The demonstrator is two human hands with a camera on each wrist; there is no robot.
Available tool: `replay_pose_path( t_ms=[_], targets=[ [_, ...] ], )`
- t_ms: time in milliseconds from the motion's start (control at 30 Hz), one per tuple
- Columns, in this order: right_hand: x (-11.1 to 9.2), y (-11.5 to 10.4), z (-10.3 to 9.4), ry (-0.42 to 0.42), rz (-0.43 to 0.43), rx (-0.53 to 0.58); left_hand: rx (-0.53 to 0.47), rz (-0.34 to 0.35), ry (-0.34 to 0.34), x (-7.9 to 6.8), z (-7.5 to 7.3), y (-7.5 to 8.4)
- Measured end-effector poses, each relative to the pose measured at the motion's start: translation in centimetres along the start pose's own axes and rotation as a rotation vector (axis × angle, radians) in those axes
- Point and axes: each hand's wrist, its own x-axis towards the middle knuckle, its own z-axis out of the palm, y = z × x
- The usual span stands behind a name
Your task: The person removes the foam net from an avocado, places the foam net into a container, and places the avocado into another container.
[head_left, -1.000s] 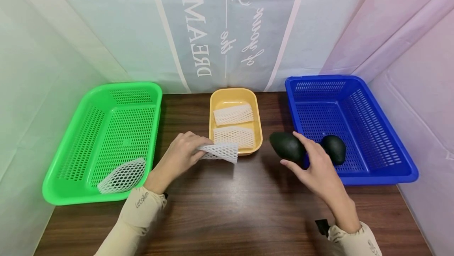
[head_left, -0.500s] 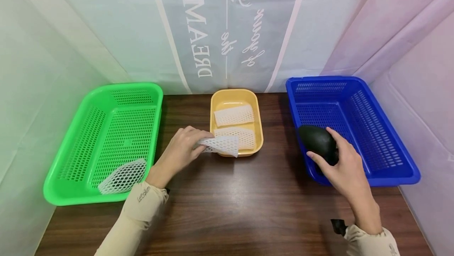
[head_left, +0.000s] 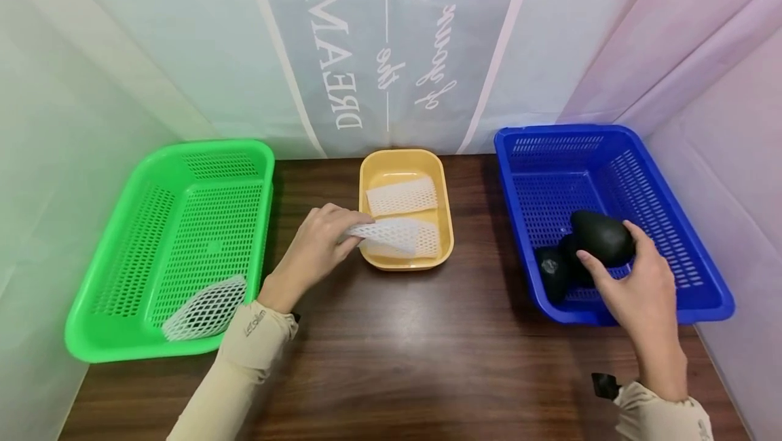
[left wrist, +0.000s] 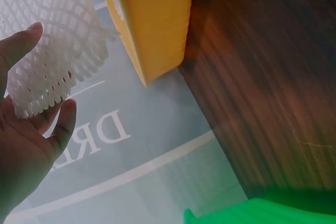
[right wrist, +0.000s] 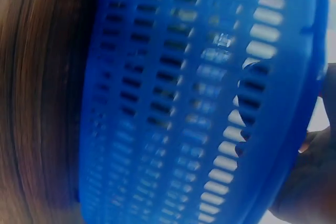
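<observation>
In the head view my left hand (head_left: 322,245) pinches a white foam net sleeve (head_left: 387,234) at its left end, over the near part of the yellow tray (head_left: 406,265). The left wrist view shows the sleeve (left wrist: 58,45) between thumb and fingers, beside the tray's wall (left wrist: 157,19). My right hand (head_left: 646,285) grips a dark green avocado (head_left: 601,236) over the blue basket (head_left: 524,237). Beneath it lie other dark avocados (head_left: 552,273), partly hidden. In the right wrist view the basket's slotted wall (right wrist: 173,98) covers most of the view, with the hand (right wrist: 307,166) at the right edge.
Two more foam net sleeves lie in the yellow tray, including a far one (head_left: 402,195). At the left is a green basket (head_left: 210,203), holding a stretched foam net (head_left: 204,309) at its near end. A printed cloth (head_left: 391,61) hangs behind the wooden table (head_left: 409,366).
My right hand has carried the avocado rightward, from left of the blue basket to over its inside. My left hand has raised the foam net sleeve slightly toward the yellow tray.
</observation>
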Motion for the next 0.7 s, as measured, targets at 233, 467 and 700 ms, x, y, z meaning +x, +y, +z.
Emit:
replay_pose_path(
  t_ms=[233,467,700],
  targets=[
    [0.9,1.8,-0.5,-0.072,0.157,-0.059,0.013,-0.039,-0.042,1.4,0.6,-0.4],
    [1.7,3.5,-0.6,-0.137,0.257,-0.080,0.010,-0.063,-0.081,2.7,1.7,-1.3],
    [2.3,4.1,-0.4,-0.153,0.316,-0.084,0.011,-0.087,-0.134,4.3,2.7,-1.7]
  ],
)
